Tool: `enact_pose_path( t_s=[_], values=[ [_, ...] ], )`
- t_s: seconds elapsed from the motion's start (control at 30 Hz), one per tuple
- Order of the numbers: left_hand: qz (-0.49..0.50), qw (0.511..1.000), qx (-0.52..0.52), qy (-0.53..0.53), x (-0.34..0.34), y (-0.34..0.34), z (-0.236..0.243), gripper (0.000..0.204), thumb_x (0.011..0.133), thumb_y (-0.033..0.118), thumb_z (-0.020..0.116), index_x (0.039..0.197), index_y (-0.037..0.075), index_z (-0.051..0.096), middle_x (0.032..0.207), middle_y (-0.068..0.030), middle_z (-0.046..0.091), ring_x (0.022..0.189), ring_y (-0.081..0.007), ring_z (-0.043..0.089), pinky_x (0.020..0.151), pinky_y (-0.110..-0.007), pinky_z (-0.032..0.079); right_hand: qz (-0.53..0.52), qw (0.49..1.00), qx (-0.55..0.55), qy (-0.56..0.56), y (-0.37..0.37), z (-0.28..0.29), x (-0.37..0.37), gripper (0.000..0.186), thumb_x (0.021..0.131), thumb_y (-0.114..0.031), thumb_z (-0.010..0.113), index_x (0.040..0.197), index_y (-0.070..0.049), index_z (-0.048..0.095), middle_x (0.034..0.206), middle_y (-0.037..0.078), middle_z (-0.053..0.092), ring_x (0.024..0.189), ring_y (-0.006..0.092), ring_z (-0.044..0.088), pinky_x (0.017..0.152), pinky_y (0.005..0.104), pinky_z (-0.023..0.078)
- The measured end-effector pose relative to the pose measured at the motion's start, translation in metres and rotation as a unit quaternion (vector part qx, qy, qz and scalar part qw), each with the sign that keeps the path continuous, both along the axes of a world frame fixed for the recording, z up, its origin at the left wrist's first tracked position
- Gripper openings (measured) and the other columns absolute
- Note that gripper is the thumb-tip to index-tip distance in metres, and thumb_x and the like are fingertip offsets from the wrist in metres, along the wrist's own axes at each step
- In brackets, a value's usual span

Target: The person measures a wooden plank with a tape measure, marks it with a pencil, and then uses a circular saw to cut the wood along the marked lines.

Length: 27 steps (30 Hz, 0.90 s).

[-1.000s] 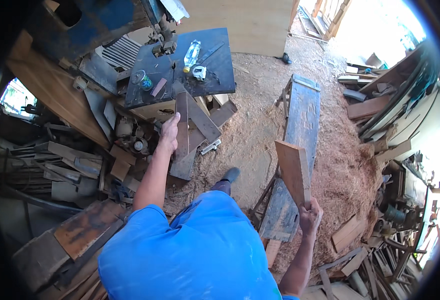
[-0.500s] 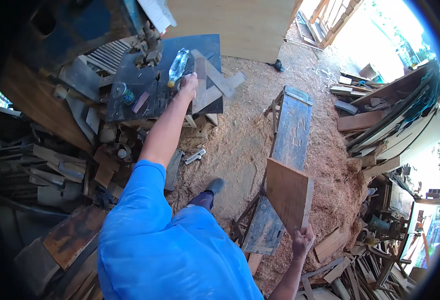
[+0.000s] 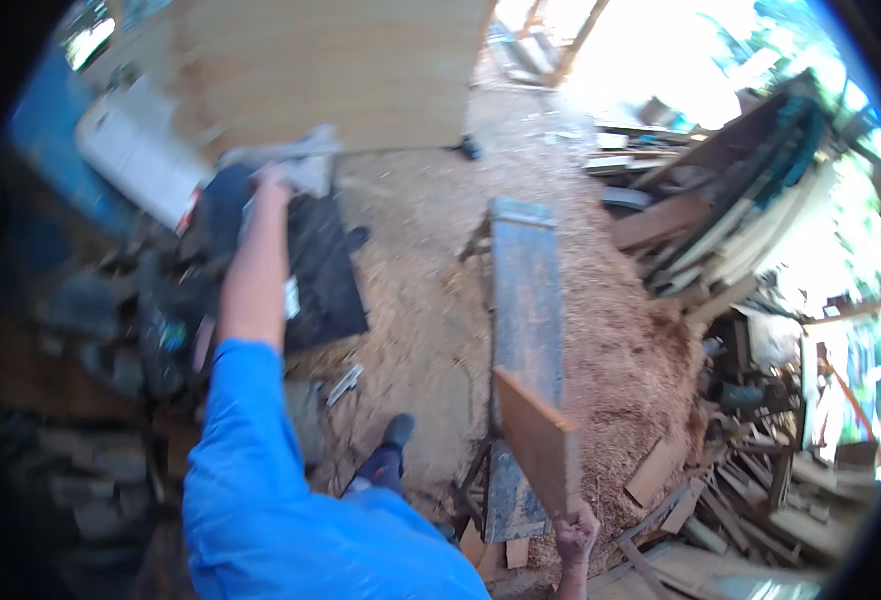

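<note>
Brown board [image 3: 543, 445] held at one end
Gripped by the right hand [image 3: 578, 530], maybe for balance; left hand [image 3: 273, 180] too blurred to tell.

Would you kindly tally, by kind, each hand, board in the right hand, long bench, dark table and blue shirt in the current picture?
Hands, left hand and right hand: 2
Board in the right hand: 1
Long bench: 1
Dark table: 1
Blue shirt: 1
Total: 6
</note>
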<state>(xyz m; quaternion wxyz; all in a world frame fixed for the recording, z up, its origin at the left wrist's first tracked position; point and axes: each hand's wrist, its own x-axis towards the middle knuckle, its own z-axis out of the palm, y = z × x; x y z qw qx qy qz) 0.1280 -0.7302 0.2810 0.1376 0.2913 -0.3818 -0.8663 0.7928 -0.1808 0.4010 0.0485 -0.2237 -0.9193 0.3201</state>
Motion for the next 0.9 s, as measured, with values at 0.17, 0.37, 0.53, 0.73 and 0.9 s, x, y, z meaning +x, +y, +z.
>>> enact_pose_path(
  t_s=[0.17,0.37,0.53,0.73,0.9],
  values=[
    [0.105,0.992,-0.036,-0.057,-0.016,-0.122,-0.02,0.04,0.094,0.005,0.048,0.134,0.002,0.049,0.129,-0.0208,0.058,0.111,-0.036,0.065,0.078,-0.054,0.061,0.063,0.996,-0.031,-0.056,-0.023,0.0,-0.023,0.039,0.074,-0.014,0.075,0.113,-0.008,0.069,0.104,0.016,0.072,0.093,0.0332,0.072,0.079,0.0394,0.058],
    [0.055,0.967,-0.205,-0.142,-0.023,-0.125,-0.004,0.034,0.091,0.004,0.055,0.124,-0.006,0.051,0.115,-0.0215,0.065,0.09,-0.0344,0.071,0.065,-0.048,0.062,0.152,0.987,-0.012,-0.042,-0.018,-0.004,-0.03,0.048,0.075,-0.016,0.077,0.121,-0.008,0.065,0.112,0.015,0.071,0.097,0.0339,0.07,0.081,0.0412,0.058],
    [0.017,0.676,-0.605,-0.421,0.009,-0.126,0.014,0.045,0.094,0.025,0.062,0.119,-0.01,0.05,0.118,-0.0278,0.063,0.099,-0.034,0.07,0.077,-0.045,0.06,0.161,0.986,0.002,-0.044,-0.014,0.002,-0.041,0.048,0.074,-0.017,0.077,0.12,-0.007,0.066,0.111,0.015,0.071,0.097,0.0338,0.07,0.081,0.0412,0.058],
    [-0.163,0.448,-0.774,-0.416,0.132,-0.043,0.085,0.087,0.078,0.056,0.075,0.145,0.009,0.045,0.148,-0.0186,0.043,0.13,-0.0398,0.05,0.103,-0.053,0.047,0.123,0.992,0.005,0.003,0.008,-0.015,-0.037,0.031,0.074,-0.013,0.07,0.104,-0.005,0.069,0.087,0.014,0.069,0.076,0.0283,0.069,0.068,0.0369,0.054],
    [-0.262,0.527,-0.736,-0.334,0.136,-0.07,0.057,0.085,0.071,0.051,0.083,0.133,0.001,0.054,0.132,-0.0226,0.062,0.122,-0.0377,0.061,0.102,-0.044,0.051,0.073,0.997,-0.016,-0.035,0.012,-0.019,-0.019,0.029,0.07,-0.007,0.065,0.098,-0.003,0.068,0.078,0.013,0.064,0.069,0.0236,0.065,0.064,0.0341,0.051]
  ],
)
